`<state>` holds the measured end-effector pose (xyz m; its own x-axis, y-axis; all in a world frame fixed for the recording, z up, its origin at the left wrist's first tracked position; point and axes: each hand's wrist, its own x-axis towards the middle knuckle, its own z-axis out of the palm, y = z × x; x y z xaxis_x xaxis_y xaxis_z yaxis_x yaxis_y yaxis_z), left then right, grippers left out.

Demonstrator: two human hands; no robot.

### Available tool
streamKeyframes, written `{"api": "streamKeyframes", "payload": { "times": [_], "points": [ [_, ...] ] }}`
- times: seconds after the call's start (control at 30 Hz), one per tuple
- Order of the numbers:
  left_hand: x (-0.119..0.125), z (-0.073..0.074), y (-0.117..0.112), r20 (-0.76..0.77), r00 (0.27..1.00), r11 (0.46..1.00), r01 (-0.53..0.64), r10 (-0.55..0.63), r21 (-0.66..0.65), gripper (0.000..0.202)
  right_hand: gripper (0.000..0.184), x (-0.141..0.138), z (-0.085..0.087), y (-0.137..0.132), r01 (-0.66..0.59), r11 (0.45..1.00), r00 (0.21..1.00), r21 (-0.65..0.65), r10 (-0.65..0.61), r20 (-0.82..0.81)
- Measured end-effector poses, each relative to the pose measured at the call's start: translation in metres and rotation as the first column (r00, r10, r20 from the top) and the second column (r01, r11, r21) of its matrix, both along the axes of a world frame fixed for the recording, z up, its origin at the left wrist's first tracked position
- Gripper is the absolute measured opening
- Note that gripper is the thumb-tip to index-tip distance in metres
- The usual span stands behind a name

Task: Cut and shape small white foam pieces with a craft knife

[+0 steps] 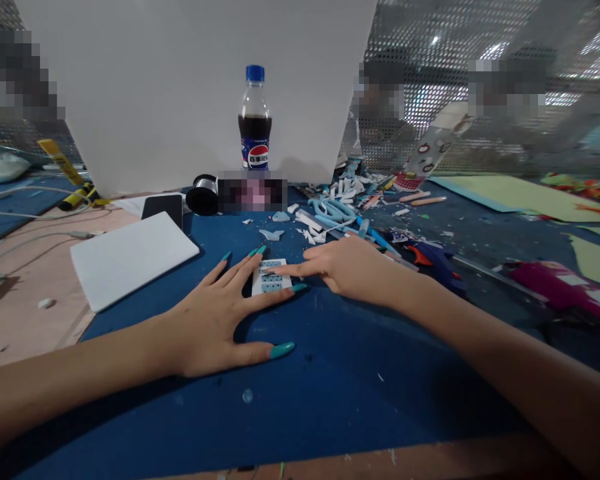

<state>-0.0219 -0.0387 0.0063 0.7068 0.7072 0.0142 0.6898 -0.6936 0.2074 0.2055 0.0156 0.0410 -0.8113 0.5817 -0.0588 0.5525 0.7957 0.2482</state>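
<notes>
On the blue mat (pixel 330 387) lies a small white card (pixel 258 288) with rows of light blue, dark-dotted pieces or prints. My left hand (pixel 213 313), with long teal nails, rests flat and spread, its fingers over the card's left and lower edges. From the right, my right hand (pixel 353 270) reaches in with its index finger stretched out, the tip on or just over the card. The other fingers of that hand are curled, partly hidden, and I see nothing held in them. Part of the card is covered by the fingers.
A cola bottle (pixel 255 127) stands before a white board (pixel 180 80). Left lie a white flat sheet (pixel 135 260), a dark phone-like slab (pixel 163 208) and a spool (pixel 203 195). Right are blue-handled scissors (pixel 335 210), scraps, pens, a glue gun (pixel 437 267) and coloured paper (pixel 520 197).
</notes>
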Motion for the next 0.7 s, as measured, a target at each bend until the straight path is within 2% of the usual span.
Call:
{"api": "streamKeyframes", "payload": {
  "times": [0.4,0.7],
  "points": [
    [0.0012,0.0020,0.0008,-0.036,0.999,1.000,-0.001,0.000,-0.014,0.065,0.063,-0.0011,0.0058,-0.0021,0.065,0.996,0.996,-0.058,-0.062,0.056],
    [0.0013,0.0022,-0.0001,-0.031,1.000,1.000,-0.001,0.000,-0.008,0.065,0.066,0.0023,0.0073,-0.0024,0.102,0.994,0.993,-0.048,-0.099,0.057]
  ]
}}
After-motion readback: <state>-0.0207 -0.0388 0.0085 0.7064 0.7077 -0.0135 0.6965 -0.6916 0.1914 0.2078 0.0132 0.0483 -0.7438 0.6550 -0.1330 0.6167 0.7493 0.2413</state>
